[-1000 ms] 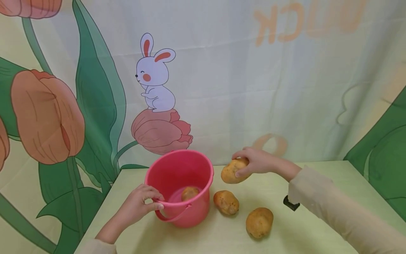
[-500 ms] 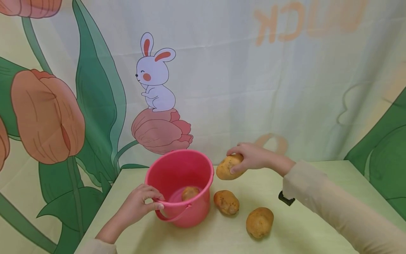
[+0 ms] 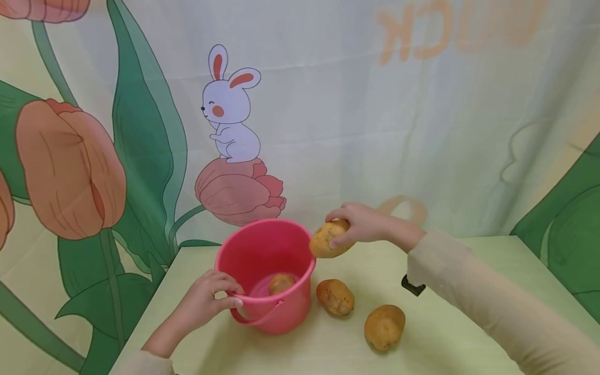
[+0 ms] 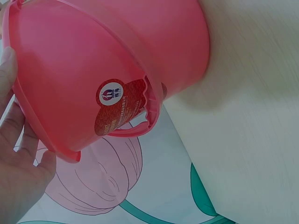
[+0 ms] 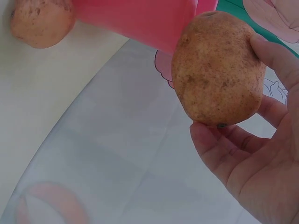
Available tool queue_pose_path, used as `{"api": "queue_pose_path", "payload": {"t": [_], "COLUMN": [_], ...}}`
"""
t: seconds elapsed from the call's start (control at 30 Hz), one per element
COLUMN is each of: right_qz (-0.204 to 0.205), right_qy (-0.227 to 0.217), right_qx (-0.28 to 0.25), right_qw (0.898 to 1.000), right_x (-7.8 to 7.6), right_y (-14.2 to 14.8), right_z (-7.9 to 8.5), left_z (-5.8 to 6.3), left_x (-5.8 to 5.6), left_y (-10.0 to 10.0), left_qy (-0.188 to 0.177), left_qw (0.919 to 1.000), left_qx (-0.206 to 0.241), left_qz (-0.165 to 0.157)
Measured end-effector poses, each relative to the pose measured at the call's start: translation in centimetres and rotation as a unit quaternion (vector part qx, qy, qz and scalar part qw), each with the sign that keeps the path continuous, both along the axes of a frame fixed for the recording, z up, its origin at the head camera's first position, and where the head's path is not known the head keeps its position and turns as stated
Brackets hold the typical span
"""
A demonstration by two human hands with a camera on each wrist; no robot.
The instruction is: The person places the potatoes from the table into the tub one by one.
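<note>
A pink plastic bucket stands tilted-looking on the table, with one potato lying at its bottom. My left hand grips the bucket's near left rim, thumb outside; the left wrist view shows the fingers at that rim. In my right hand a potato is held between thumb and fingers, up at the bucket's right rim. The right wrist view shows this potato close up, with the bucket behind it. Whether it touches the rim I cannot tell.
Two more potatoes lie on the pale table: one potato right beside the bucket, another potato nearer the front. The bucket's handle hangs down in front. A printed curtain hangs behind the table.
My right hand has moved left and slightly up with its potato, from right of the bucket to its rim. The left hand keeps its hold on the bucket.
</note>
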State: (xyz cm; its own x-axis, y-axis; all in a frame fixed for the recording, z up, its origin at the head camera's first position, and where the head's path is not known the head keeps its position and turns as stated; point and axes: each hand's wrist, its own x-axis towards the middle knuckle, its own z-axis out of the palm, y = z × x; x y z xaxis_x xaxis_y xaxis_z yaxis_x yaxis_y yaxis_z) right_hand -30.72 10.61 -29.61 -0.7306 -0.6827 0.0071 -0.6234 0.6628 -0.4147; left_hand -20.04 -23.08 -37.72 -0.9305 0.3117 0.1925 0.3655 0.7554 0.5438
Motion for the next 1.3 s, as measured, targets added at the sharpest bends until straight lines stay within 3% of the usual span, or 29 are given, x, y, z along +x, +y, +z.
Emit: {"api": "queue_pose_path", "payload": {"t": [0.37, 0.7, 0.93, 1.3], "right_qz": [-0.016, -0.015, -0.016, -0.016], "right_qy": [-0.007, 0.001, -0.002, -0.029], "right_qx": [0.004, 0.017, 0.010, -0.007], "right_qw": [1.000, 1.000, 1.000, 0.999], "right_x": [0.0, 0.1, 0.3, 0.2], "right_y": [-0.9, -2.4, -3.4, -5.0], "right_z": [1.0, 1.3, 1.1, 0.4], "left_z": [0.1, 0.1, 0.0, 0.1], "left_x": [0.0, 0.0, -0.1, 0.0], "left_y": [0.1, 0.1, 0.1, 0.1], "left_qy": [-0.007, 0.018, -0.006, 0.005], "left_qw": [1.0000, 0.9998, 1.0000, 1.0000], "left_qx": [0.001, -0.007, 0.000, 0.003], "left_qz": [0.003, -0.010, 0.003, -0.006]}}
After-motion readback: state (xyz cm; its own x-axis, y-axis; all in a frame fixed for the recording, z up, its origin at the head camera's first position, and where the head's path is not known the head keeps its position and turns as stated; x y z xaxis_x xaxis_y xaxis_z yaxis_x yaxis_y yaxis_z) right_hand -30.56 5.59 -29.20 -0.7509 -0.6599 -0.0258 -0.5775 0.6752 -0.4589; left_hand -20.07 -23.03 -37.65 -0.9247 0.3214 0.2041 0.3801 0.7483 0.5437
